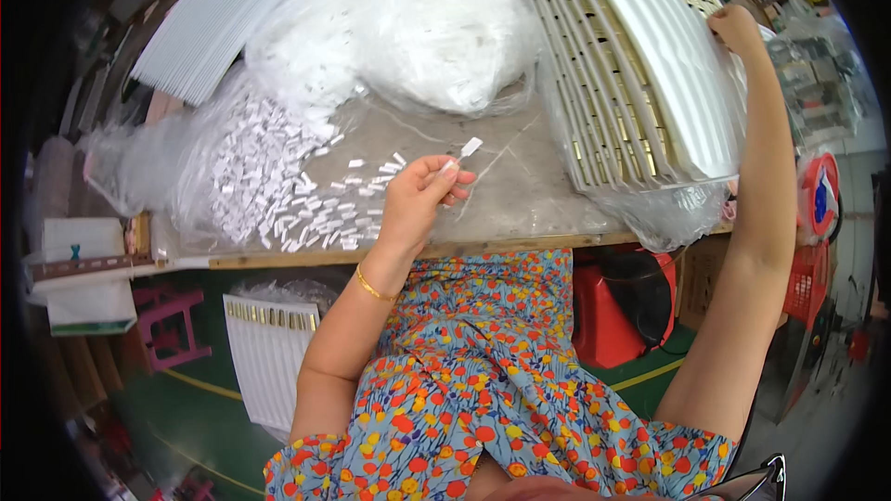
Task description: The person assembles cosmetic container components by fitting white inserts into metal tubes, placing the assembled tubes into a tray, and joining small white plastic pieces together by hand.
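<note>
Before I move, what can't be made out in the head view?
In the head view:
Right hand: its own back and wrist hide most of the fingers, so its grip can't be told.
Small white piece: the left hand covers its near end.
Plastic-wrapped bundle: crinkled film and glare obscure its contents.
White panel stack, upper left: cut off by the top edge.

Loud dress (483,362): blue-grey, splashed all over with red, orange and yellow blotches, plus a gold bracelet (373,286). Tabs (251,162) are plain white, panels (691,83) white with gold bits. Tabletop's (548,172) greyish brown, floor's (204,422) green with yellow lines.
</note>
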`<state>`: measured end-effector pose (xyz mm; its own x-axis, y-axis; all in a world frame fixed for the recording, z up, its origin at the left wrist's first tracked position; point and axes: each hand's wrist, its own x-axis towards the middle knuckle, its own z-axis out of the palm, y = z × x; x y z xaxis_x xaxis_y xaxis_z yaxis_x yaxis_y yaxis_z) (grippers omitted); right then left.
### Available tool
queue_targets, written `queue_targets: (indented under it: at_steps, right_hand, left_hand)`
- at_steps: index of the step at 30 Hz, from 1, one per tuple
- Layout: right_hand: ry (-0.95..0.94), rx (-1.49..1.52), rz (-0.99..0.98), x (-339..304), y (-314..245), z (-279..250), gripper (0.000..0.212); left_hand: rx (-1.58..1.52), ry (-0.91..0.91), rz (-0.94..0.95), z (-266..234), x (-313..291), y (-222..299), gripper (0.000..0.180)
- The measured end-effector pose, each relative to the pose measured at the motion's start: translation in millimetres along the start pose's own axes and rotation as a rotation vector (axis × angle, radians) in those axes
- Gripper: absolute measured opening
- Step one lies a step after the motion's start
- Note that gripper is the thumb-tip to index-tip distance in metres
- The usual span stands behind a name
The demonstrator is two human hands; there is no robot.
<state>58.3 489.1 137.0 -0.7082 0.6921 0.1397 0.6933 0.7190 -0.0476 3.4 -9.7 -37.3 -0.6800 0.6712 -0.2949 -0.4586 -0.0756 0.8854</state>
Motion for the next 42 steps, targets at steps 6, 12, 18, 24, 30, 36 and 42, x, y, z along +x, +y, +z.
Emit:
queue_targets:
  at_steps: [6,12,18,24,30,36,42]
  right_hand:
    - [0.103,0.066,0.029,-0.1,8.3,11.9,0.023]
    - [0.036,-0.086,0.040,-26.3,-18.3,-11.5,0.022]
    - [0.060,-0.131,-0.073,-24.7,-16.6,-9.0,0.021]
    - [-0.016,0.001,-0.288,-17.0,0.2,-11.3,0.030]
    - [-0.051,0.190,-0.190,0.7,28.8,0.3,0.024]
    - [0.357,0.532,-0.164,-88.4,-51.0,-62.2,0.032]
    - [-0.157,1.079,-0.474,-270.6,-179.3,11.1,0.021]
  left_hand:
    - [-0.031,0.022,-0.018,8.9,5.1,-6.2,0.025]
    - [-0.131,-0.010,-0.013,3.1,3.8,-8.2,0.020]
    - [-0.150,0.028,0.008,3.9,-4.1,-3.0,0.019]
    - [-0.067,0.126,-0.015,0.9,-2.7,-1.2,0.024]
    - [-0.051,0.082,0.012,-10.4,-5.1,-7.2,0.024]
    - [-0.083,0.035,0.058,-12.7,-5.4,-7.6,0.021]
    - [-0.116,0.075,0.023,-7.2,-3.6,-13.1,0.017]
